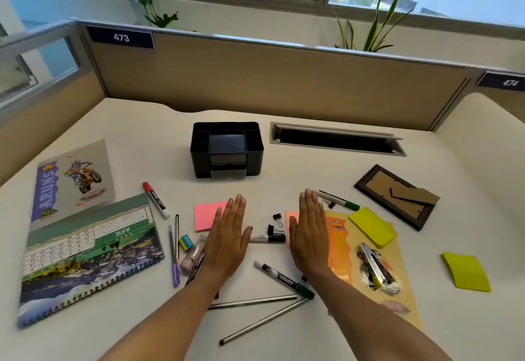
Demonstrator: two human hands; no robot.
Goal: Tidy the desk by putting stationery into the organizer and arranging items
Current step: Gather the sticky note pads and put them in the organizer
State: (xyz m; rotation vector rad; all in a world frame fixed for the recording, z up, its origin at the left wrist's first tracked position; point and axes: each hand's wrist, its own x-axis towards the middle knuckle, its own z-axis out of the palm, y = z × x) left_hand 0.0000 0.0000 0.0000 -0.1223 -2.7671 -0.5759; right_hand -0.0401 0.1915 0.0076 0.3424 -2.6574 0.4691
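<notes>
Cubicle worktop (284, 178) lies cluttered; left hand (227, 242) and right hand (309, 237) hover flat, each grip empty, so best gather the green-capped white marker (284, 279) first for the black plastic organizer (226, 149).

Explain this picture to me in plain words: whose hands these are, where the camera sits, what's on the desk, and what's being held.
There is no machine here: a person wears one camera on the head, looking forward and down. The left hand and right hand lie flat and open over the white desk, holding nothing. At the back stands a black organizer, apparently empty. Scattered about are a red-capped marker, a green-capped marker, a pink sticky pad, yellow sticky pads, binder clips, a calendar and a picture frame lying face down.
</notes>
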